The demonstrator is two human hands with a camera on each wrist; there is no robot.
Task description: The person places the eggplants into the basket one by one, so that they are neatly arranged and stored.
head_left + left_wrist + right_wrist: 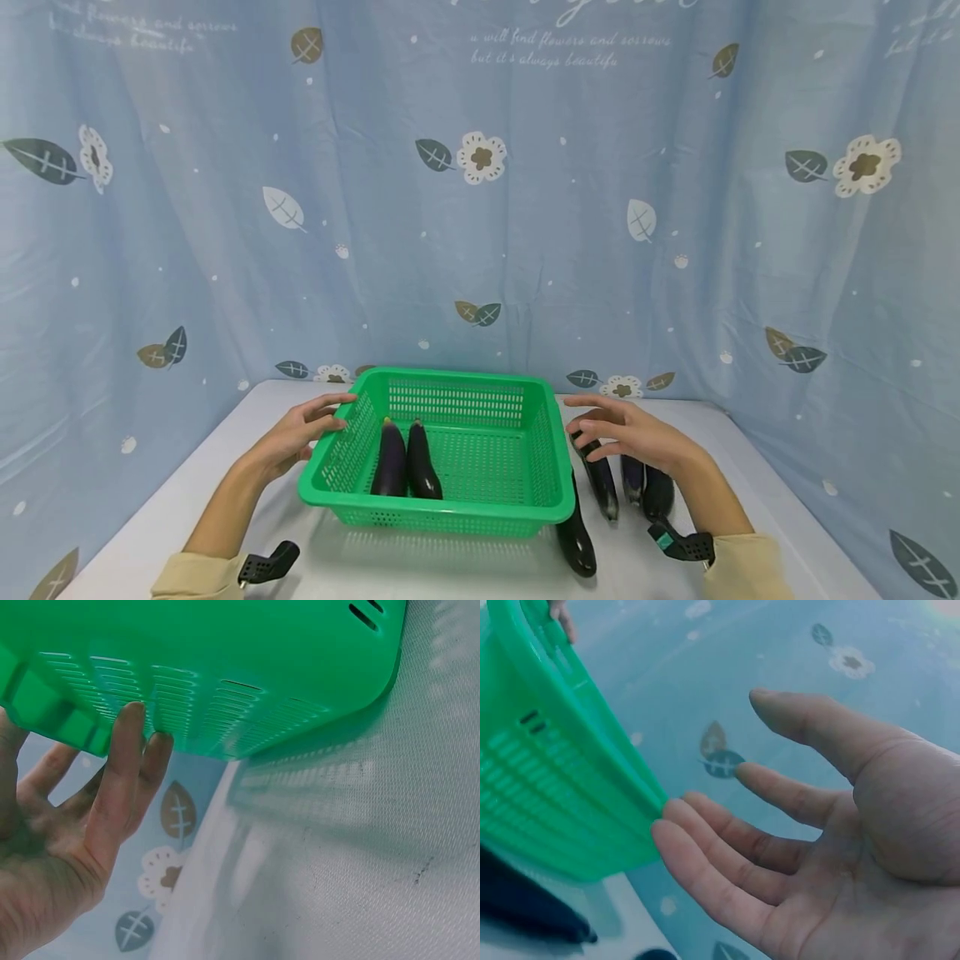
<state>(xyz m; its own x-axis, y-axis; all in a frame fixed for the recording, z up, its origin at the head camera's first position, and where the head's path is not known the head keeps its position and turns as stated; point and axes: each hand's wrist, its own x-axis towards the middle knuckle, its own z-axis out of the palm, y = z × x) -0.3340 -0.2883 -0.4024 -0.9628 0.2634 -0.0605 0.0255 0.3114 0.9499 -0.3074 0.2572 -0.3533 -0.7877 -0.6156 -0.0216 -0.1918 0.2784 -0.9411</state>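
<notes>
A green plastic basket (pixel 435 507) with slotted walls stands on the white table. Two dark purple eggplants lie in its left half, one eggplant (pixel 390 462) beside a slimmer eggplant (pixel 424 462). My left hand (pixel 295 433) is at the basket's left rim, its extended fingertips against the outer wall in the left wrist view. On the other side, my right hand (pixel 630 429) hovers with spread fingers and holds nothing. Its fingertips are close to the right rim; whether they touch it I cannot tell. Below that hand lies an eggplant (pixel 600 483), partly hidden by the fingers.
Right of the basket lie more eggplants: one eggplant (pixel 576 542) close to the basket's front right corner, and a pair further right, including an eggplant (pixel 658 493) near the right wrist camera (pixel 686 546). A blue patterned curtain (pixel 525 233) hangs behind the table (pixel 420 575).
</notes>
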